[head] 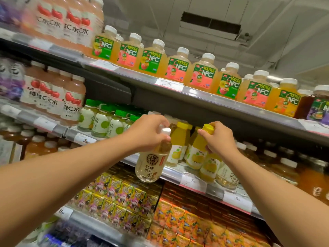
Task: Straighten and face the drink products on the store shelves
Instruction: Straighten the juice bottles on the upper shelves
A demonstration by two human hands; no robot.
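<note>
Pale bottle [151, 157] hangs from left fingers [164, 138], seemingly off-shelf.

A single head-worn wide-angle camera looks forward and slightly upward at the store shelves [195, 97] from close range, within arm's reach. The view is tilted, so shelf edges slope down to the right, and the ceiling [267, 32] fills the upper right. Both forearms enter from the bottom corners. The left edge is blurred, perhaps from head motion.
</note>
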